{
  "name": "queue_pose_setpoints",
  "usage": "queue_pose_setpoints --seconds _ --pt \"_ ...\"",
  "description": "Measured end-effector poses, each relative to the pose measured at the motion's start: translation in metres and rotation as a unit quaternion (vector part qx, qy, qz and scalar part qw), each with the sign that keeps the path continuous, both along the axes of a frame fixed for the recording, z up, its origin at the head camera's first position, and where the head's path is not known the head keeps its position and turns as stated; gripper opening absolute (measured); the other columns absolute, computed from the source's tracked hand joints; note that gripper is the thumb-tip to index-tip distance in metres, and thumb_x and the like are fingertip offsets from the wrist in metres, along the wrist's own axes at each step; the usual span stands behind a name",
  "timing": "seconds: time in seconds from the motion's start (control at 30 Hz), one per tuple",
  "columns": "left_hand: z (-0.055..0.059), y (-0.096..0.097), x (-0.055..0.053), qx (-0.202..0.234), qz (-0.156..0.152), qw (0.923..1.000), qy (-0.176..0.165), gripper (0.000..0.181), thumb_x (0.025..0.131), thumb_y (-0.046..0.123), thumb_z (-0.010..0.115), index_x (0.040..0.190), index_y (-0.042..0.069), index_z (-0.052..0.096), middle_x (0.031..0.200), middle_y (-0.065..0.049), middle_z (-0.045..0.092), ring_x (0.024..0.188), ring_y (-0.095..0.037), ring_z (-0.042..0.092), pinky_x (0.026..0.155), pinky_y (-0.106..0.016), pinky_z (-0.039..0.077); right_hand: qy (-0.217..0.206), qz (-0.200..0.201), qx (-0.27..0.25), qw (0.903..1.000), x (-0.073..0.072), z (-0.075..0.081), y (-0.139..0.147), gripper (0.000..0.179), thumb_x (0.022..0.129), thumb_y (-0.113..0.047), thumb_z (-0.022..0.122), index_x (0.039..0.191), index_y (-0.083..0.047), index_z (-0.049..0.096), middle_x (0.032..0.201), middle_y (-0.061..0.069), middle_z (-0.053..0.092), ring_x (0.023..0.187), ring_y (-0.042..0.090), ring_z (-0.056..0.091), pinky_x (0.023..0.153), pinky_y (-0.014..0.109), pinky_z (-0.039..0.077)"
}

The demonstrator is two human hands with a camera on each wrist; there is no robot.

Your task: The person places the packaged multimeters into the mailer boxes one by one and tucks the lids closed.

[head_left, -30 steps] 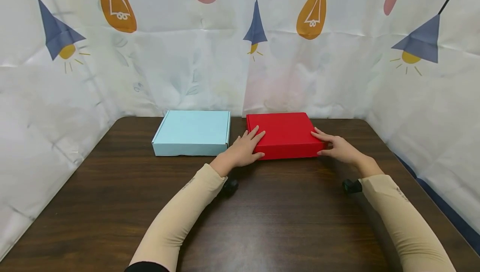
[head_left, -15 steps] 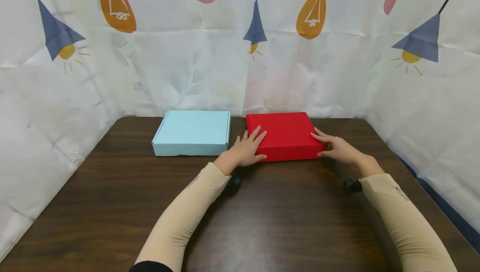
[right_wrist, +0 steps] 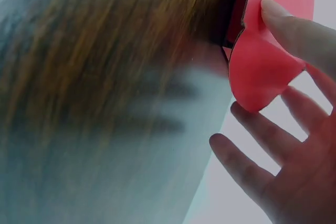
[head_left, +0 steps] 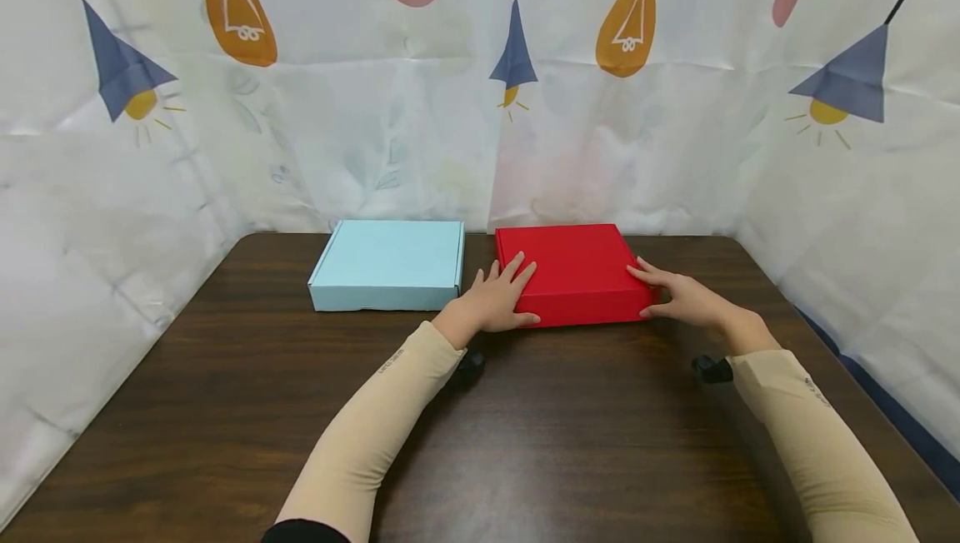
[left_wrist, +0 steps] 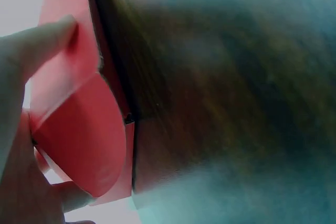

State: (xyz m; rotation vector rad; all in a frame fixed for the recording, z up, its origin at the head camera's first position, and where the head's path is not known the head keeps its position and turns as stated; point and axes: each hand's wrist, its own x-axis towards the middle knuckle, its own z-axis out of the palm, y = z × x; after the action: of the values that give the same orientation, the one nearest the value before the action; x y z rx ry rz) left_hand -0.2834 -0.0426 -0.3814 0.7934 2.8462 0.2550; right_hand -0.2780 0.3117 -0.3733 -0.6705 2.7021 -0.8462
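Note:
A red cardboard mailer box (head_left: 573,264) sits toward the back of the table, right of centre. My left hand (head_left: 487,306) grips its front left corner, fingers spread over the lid's edge and thumb on the front panel. At the front right corner my right hand (head_left: 688,301) holds it, thumb on the front and fingertips along the side and top edge. A rounded red side flap (left_wrist: 89,140) bulges out beside the left thumb in the left wrist view. The right wrist view shows a matching flap (right_wrist: 262,74) between thumb and fingers, the lower fingers spread apart.
A closed light blue box (head_left: 388,256) lies left of the red one, near my left wrist. The dark wooden table (head_left: 570,443) extends toward me. A white printed curtain (head_left: 360,135) stands right behind the table's back edge and along both sides.
The red box's front panel has come slightly toward me and lower in the head view, its back edge staying in place. Both hands keep their hold, the left shifting slightly right.

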Motion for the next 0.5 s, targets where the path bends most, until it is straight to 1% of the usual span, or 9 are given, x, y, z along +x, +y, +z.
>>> queue_pose_setpoints --seconds 0.03,0.1,0.2,0.3,0.4,0.5 --pt "-0.001 0.001 0.0 -0.002 -0.002 1.0 0.002 0.099 0.094 0.051 0.068 0.167 0.017 0.011 0.171 -0.01 0.004 0.151 -0.045 0.018 0.12 -0.061 0.018 0.002 -0.004 -0.003 1.0 0.001 0.0 0.002 0.082 0.094 -0.017 0.076 0.16 -0.002 0.029 0.167 0.025 0.012 0.146 0.052 0.024 0.105 0.06 0.043" --pt "-0.001 0.002 0.0 -0.003 -0.004 1.0 0.004 0.099 0.093 0.053 0.068 0.167 0.017 0.012 0.171 -0.011 0.005 0.151 -0.046 0.019 0.119 -0.061 0.019 0.013 -0.012 -0.009 0.9998 0.005 -0.001 0.006 0.08 0.094 -0.017 0.076 0.159 -0.001 0.032 0.165 0.027 0.02 0.142 0.052 0.032 0.105 0.061 0.043" --pt "-0.001 0.003 0.0 -0.003 -0.002 1.0 0.003 0.1 0.093 0.054 0.067 0.167 0.017 0.011 0.171 -0.011 0.006 0.151 -0.046 0.02 0.119 -0.061 0.019 0.03 -0.036 -0.013 0.9988 0.011 -0.001 0.011 0.075 0.094 -0.015 0.076 0.156 0.001 0.037 0.158 0.03 0.034 0.135 0.052 0.043 0.102 0.062 0.045" --pt "0.0 0.004 0.0 -0.002 0.002 1.0 0.0 0.1 0.092 0.054 0.068 0.166 0.016 0.012 0.171 -0.011 0.006 0.151 -0.046 0.02 0.12 -0.062 0.018 0.041 -0.06 -0.009 0.9973 0.018 -0.003 0.011 0.068 0.094 -0.016 0.076 0.151 0.004 0.044 0.149 0.031 0.045 0.13 0.052 0.048 0.101 0.063 0.045" --pt "0.0 0.004 0.0 0.002 0.005 1.0 0.0 0.101 0.091 0.053 0.069 0.166 0.016 0.013 0.171 -0.012 0.007 0.15 -0.047 0.02 0.119 -0.062 0.019 0.043 -0.071 -0.004 0.9965 0.024 -0.004 0.009 0.065 0.093 -0.018 0.078 0.145 0.007 0.047 0.144 0.033 0.049 0.126 0.055 0.051 0.101 0.064 0.045" --pt "0.0 0.006 0.0 0.002 0.005 1.0 0.002 0.101 0.091 0.054 0.068 0.166 0.015 0.013 0.171 -0.013 0.007 0.15 -0.048 0.021 0.119 -0.062 0.019 0.036 -0.073 0.002 0.9967 0.027 -0.005 0.006 0.068 0.092 -0.02 0.079 0.144 0.009 0.047 0.143 0.034 0.049 0.124 0.056 0.052 0.099 0.063 0.047"
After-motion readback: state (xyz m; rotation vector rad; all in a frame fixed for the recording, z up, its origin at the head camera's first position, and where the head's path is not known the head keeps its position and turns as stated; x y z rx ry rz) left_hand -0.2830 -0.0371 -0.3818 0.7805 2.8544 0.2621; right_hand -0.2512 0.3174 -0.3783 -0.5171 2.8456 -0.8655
